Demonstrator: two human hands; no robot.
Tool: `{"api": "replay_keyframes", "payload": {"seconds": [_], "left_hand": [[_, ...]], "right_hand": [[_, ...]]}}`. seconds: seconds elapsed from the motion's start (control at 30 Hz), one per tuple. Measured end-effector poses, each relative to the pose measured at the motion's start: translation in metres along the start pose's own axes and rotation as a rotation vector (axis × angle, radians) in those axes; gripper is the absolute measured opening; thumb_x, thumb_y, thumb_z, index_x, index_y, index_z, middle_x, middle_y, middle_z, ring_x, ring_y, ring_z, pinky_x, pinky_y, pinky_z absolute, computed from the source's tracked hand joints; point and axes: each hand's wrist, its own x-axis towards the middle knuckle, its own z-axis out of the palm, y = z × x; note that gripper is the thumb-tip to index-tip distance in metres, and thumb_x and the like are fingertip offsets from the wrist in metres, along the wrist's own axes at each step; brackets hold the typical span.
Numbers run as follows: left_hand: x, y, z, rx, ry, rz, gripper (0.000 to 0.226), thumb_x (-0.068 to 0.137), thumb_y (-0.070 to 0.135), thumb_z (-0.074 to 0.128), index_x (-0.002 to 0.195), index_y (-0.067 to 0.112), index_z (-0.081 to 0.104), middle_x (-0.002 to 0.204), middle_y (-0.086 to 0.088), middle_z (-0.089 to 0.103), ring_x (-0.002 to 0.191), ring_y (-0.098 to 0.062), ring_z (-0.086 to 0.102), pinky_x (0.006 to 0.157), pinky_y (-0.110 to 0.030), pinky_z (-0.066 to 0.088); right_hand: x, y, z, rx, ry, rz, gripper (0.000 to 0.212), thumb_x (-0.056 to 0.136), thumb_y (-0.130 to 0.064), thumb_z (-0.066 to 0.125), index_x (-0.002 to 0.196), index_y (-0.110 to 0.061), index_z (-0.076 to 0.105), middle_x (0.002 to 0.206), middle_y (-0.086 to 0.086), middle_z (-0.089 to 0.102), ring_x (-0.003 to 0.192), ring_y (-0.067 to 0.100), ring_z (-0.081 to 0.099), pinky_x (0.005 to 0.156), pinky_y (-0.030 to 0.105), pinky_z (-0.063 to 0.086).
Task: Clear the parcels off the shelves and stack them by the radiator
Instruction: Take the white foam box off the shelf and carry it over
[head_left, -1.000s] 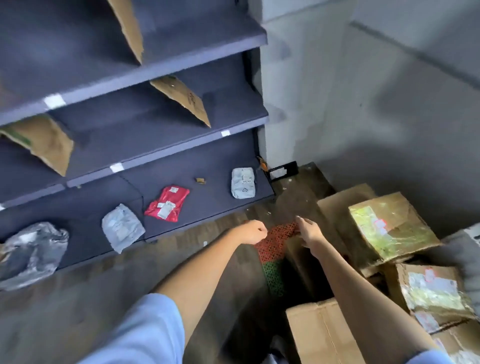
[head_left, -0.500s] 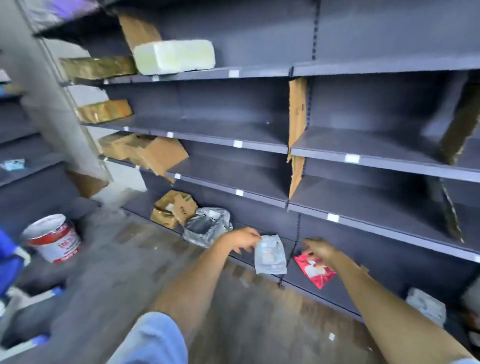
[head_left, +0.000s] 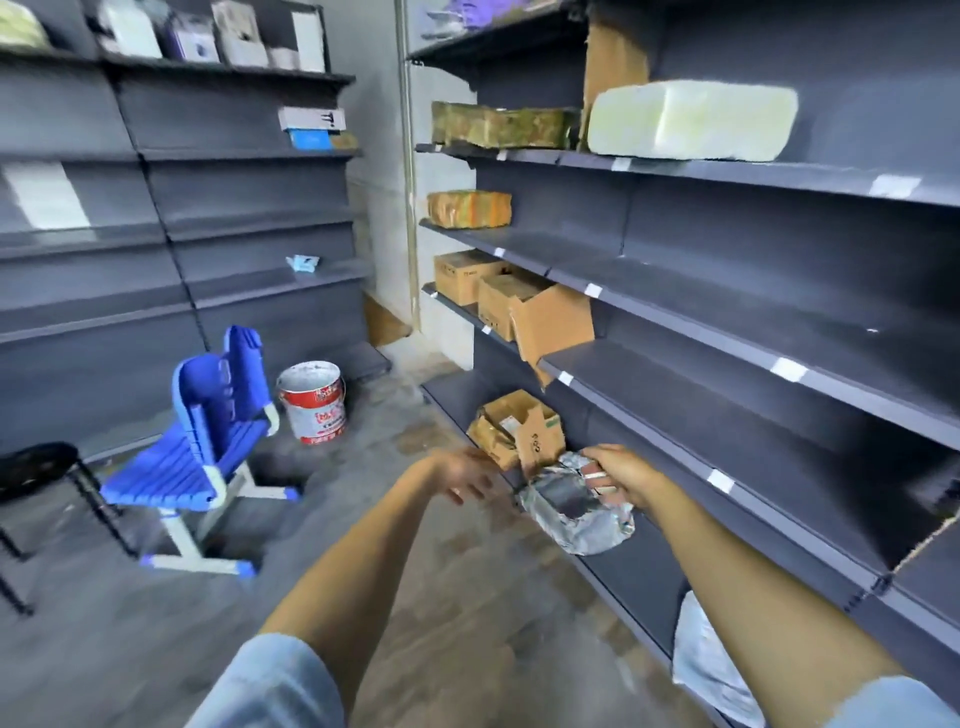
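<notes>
My right hand (head_left: 621, 475) grips the top of a crumpled grey plastic mailer (head_left: 576, 512) over the bottom shelf (head_left: 639, 571) of the dark shelving. My left hand (head_left: 467, 473) hovers with loose fingers just left of it, holding nothing. Behind the mailer sit torn brown cardboard boxes (head_left: 514, 431). Higher shelves carry more brown boxes (head_left: 511, 299), a taped parcel (head_left: 467, 209), a flat taped parcel (head_left: 504, 126) and a white foam block (head_left: 691, 120). A pale plastic mailer (head_left: 706, 665) lies on the bottom shelf under my right forearm.
A blue plastic chair (head_left: 208, 441) stands on the floor to the left, with a red and white paint bucket (head_left: 311, 400) behind it and a black stool (head_left: 36, 467) at the far left. More dark shelving (head_left: 234, 218) lines the back wall.
The view has swung left along the shelving. My right hand has moved from the red mailer to the grey mailer and taken hold of it. My left hand has moved off the small pale mailer.
</notes>
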Motion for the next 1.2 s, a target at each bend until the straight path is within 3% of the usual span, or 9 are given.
{"api": "replay_keyframes", "payload": {"seconds": [0.13, 0.2, 0.3, 0.4, 0.53, 0.67, 0.8, 0.87, 1.2], "left_hand": [[0.063, 0.025, -0.066, -0.02, 0.033, -0.002, 0.043, 0.101, 0.03, 0.034, 0.141, 0.014, 0.038, 0.141, -0.013, 0.048, 0.126, -0.029, 0.051, 0.101, -0.04, 0.043], [0.088, 0.049, -0.104, -0.007, 0.068, 0.012, 0.043, 0.1, 0.03, 0.036, 0.14, 0.013, 0.039, 0.14, -0.012, 0.049, 0.124, -0.028, 0.053, 0.1, -0.04, 0.044], [0.123, 0.086, -0.168, -0.019, 0.217, 0.086, 0.039, 0.098, 0.02, 0.043, 0.134, 0.006, 0.047, 0.134, -0.018, 0.054, 0.121, -0.034, 0.054, 0.099, -0.043, 0.045], [0.153, 0.111, -0.225, -0.041, 0.253, 0.161, 0.038, 0.098, 0.021, 0.045, 0.135, 0.009, 0.047, 0.132, -0.016, 0.055, 0.119, -0.032, 0.056, 0.098, -0.042, 0.046], [0.205, 0.122, -0.284, -0.118, 0.249, 0.234, 0.034, 0.097, 0.018, 0.047, 0.129, 0.008, 0.052, 0.119, -0.014, 0.058, 0.098, -0.024, 0.06, 0.094, -0.042, 0.045], [0.272, 0.136, -0.338, -0.081, 0.219, 0.291, 0.033, 0.096, 0.022, 0.045, 0.128, 0.015, 0.053, 0.122, -0.005, 0.057, 0.11, -0.018, 0.056, 0.096, -0.033, 0.046], [0.342, 0.15, -0.383, -0.035, 0.205, 0.338, 0.023, 0.098, 0.025, 0.043, 0.117, 0.025, 0.056, 0.128, 0.001, 0.058, 0.104, -0.008, 0.054, 0.082, -0.023, 0.046], [0.37, 0.162, -0.405, 0.03, 0.163, 0.363, 0.023, 0.098, 0.024, 0.042, 0.117, 0.027, 0.055, 0.13, 0.002, 0.058, 0.108, -0.008, 0.054, 0.081, -0.022, 0.046], [0.482, 0.327, -0.437, 0.054, 0.131, 0.75, 0.035, 0.1, 0.025, 0.04, 0.132, 0.016, 0.05, 0.143, -0.002, 0.044, 0.131, -0.017, 0.041, 0.1, -0.025, 0.035]], "right_hand": [[0.08, -0.052, 0.001, 0.024, 0.033, -0.008, 0.013, 0.099, -0.013, 0.042, 0.097, -0.006, 0.054, 0.068, 0.004, 0.059, 0.057, 0.013, 0.054, 0.038, 0.017, 0.044], [0.115, -0.089, -0.004, 0.039, 0.045, -0.038, 0.026, 0.099, -0.016, 0.043, 0.12, -0.003, 0.051, 0.089, 0.011, 0.06, 0.069, 0.016, 0.054, 0.05, 0.021, 0.05], [0.165, -0.157, -0.012, 0.097, 0.109, -0.122, 0.037, 0.098, -0.015, 0.044, 0.131, 0.003, 0.047, 0.126, 0.027, 0.055, 0.108, 0.036, 0.058, 0.092, 0.04, 0.049], [0.217, -0.222, -0.016, 0.092, 0.182, -0.225, 0.034, 0.098, -0.015, 0.043, 0.129, -0.002, 0.052, 0.13, 0.021, 0.054, 0.114, 0.033, 0.055, 0.071, 0.032, 0.045], [0.279, -0.287, -0.012, 0.028, 0.298, -0.417, 0.029, 0.095, -0.015, 0.043, 0.12, -0.016, 0.058, 0.107, 0.008, 0.055, 0.093, 0.023, 0.054, 0.072, 0.029, 0.045], [0.329, -0.341, -0.016, -0.02, 0.446, -0.581, 0.036, 0.096, -0.014, 0.043, 0.131, -0.014, 0.049, 0.126, 0.006, 0.05, 0.104, 0.018, 0.051, 0.082, 0.02, 0.042], [0.365, -0.395, -0.032, -0.153, 0.7, -0.707, 0.04, 0.095, -0.012, 0.045, 0.135, -0.013, 0.045, 0.14, 0.013, 0.038, 0.097, 0.028, 0.056, 0.082, 0.027, 0.038], [0.374, -0.421, -0.044, -0.242, 0.863, -0.769, 0.042, 0.093, -0.01, 0.047, 0.135, -0.008, 0.044, 0.139, 0.017, 0.037, 0.112, 0.03, 0.05, 0.094, 0.031, 0.037], [0.372, -0.43, -0.12, -0.493, 1.531, -0.847, 0.053, 0.083, 0.0, 0.052, 0.135, 0.001, 0.041, 0.151, 0.024, 0.02, 0.14, 0.043, 0.017, 0.111, 0.049, 0.026]]}}
